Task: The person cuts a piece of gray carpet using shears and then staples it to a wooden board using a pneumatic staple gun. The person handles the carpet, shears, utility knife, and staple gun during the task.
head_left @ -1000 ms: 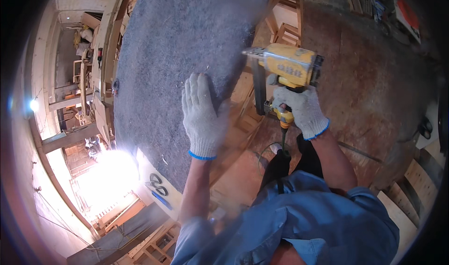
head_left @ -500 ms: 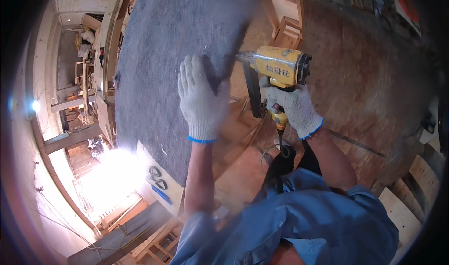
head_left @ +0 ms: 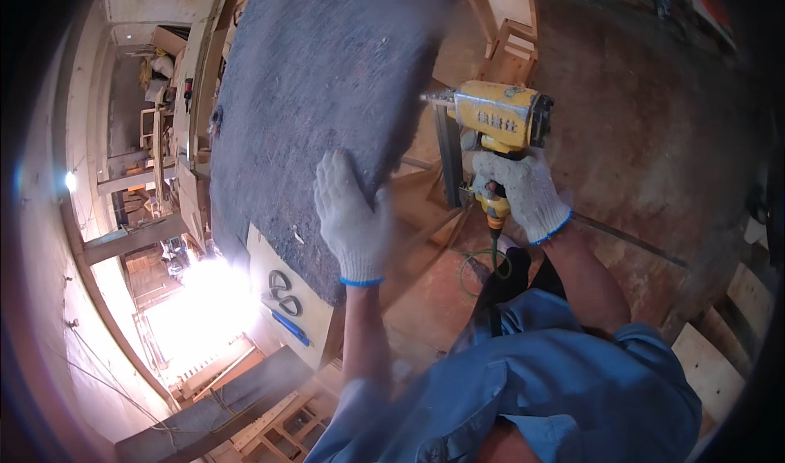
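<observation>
A large grey felt-like sheet lies over a wooden frame and fills the upper middle of the view. My left hand, in a white knit glove with a blue cuff, presses flat on the sheet's near edge. My right hand, gloved the same way, grips the handle of a yellow pneumatic nail gun. The gun's nose points left toward the sheet's right edge, close to the wooden frame. A hose runs down from the gun's handle.
A wooden board with black scissors and a blue tool sits under the sheet's lower edge. Wooden chair frames stand beyond. The brown floor spreads to the right. Bright light floods the lower left.
My left hand has slid down along the sheet's near edge. The nail gun and my right hand have shifted slightly toward the sheet's edge.
</observation>
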Demonstrator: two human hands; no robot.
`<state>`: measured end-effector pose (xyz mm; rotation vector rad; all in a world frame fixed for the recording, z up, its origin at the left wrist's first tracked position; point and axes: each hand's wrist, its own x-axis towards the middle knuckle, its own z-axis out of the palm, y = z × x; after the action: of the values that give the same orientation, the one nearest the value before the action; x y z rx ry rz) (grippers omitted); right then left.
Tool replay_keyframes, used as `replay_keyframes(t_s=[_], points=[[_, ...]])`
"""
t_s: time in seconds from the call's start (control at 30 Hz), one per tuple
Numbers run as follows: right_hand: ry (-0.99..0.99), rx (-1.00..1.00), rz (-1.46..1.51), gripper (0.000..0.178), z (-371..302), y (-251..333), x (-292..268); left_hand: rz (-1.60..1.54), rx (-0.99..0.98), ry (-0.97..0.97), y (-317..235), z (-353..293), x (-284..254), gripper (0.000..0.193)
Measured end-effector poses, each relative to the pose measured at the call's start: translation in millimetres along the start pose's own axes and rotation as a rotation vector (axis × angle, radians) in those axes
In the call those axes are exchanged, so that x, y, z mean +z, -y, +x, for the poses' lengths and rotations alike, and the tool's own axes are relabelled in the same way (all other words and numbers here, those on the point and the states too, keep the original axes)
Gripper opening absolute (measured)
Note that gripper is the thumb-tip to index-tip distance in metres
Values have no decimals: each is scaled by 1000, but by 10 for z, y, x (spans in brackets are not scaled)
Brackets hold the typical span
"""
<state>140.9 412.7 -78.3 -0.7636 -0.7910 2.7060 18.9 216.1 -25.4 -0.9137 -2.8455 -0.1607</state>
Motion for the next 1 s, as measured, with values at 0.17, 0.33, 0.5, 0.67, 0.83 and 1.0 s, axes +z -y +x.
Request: replay_keyframes(t_s=[0.17,0.33,0.5,0.67,0.83,1.0], points=[[42,-17,-122,29,20,-175,15,-28,-7,-45,-30,-10,15,71],[10,30,-127,27,-137,-381,95,-24,29,-88,-12,-5,18,69],[91,27,-120,26,-252,-471,116,-536,-239,3,-108,-138,-360,64],[77,82,-73,29,-422,-695,236,-738,-404,-216,487,-715,-337,53],[100,122,-107,30,-582,-821,237,-241,-359,-276,1360,-1412,-346,45],[79,97,-92,28,-693,-998,305,-1010,-518,-535,1332,-1533,-257,40]])
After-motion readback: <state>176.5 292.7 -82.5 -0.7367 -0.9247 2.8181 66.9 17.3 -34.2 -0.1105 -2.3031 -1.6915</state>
